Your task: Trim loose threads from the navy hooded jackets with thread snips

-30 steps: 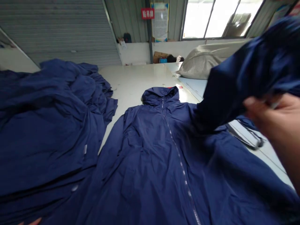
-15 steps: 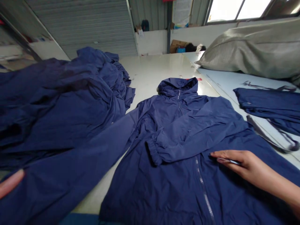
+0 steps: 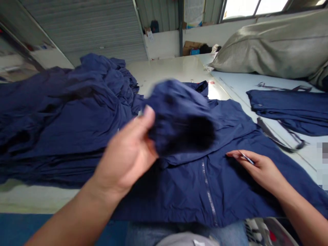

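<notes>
Jacket (image 3: 184, 198), navy and hooded, lies spread on the pale table (image 3: 174, 68) and could snag or slide should the left hand (image 3: 125, 157), closed around a blurred sleeve (image 3: 179, 112), tug hard while the right hand (image 3: 261, 171) holds a slim metal tool (image 3: 247, 158) near the zipper (image 3: 208, 191).

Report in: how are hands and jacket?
Left hand holding up sleeve. Right hand over jacket, holding slim tool. Jacket lying on table; sleeve hides part of hood.

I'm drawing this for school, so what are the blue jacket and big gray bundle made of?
Jacket: probably thin synthetic cloth, faintly shiny, with many fine wrinkles.
Gray bundle: maybe woven plastic, dull with soft highlights and broad folds; could be cloth.
</notes>
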`<state>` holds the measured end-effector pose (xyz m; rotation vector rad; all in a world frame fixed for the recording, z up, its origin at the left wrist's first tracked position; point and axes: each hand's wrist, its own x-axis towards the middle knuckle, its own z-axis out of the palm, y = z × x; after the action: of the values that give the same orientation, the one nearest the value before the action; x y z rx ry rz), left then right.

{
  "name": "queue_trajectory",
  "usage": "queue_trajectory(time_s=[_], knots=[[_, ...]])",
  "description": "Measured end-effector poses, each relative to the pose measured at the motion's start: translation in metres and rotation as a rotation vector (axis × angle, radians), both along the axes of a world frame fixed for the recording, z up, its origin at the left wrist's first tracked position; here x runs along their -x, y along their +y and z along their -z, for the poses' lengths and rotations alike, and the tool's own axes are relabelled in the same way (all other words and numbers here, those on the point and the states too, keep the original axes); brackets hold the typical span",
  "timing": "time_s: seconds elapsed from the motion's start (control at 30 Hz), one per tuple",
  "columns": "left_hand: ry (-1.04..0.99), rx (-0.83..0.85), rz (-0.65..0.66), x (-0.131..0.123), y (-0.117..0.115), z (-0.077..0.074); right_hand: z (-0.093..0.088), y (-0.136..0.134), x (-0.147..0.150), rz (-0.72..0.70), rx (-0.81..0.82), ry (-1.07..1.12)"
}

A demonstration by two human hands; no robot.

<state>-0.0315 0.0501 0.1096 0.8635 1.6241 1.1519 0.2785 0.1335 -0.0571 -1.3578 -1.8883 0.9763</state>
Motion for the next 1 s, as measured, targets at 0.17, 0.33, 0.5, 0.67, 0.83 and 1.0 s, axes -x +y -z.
queue_trajectory(time_s=[0.17, 0.33, 0.5, 0.67, 0.83, 1.0], knots=[[0.226, 0.123, 0.850, -0.029, -0.026, 0.070, 0.007, 0.001, -0.021, 0.282, 0.026, 0.017], [0.901, -0.245, 0.531, 0.014, -0.046, 0.107, 0.010, -0.009, -0.023, 0.379, -0.105, 0.058], [1.269, -0.365, 0.505, 0.051, -0.058, 0.138, 0.004, -0.026, 0.005, 0.171, -0.227, 0.045], [1.382, -0.452, 0.542, 0.064, -0.061, 0.170, 0.013, -0.030, 0.021, 0.047, -0.313, -0.015], [1.282, -0.544, 0.533, 0.077, -0.047, 0.179, 0.021, -0.023, 0.020, 0.042, -0.357, -0.033], [1.150, -0.522, 0.471, 0.080, -0.038, 0.173, 0.017, -0.021, 0.020, 0.101, -0.362, -0.052]])
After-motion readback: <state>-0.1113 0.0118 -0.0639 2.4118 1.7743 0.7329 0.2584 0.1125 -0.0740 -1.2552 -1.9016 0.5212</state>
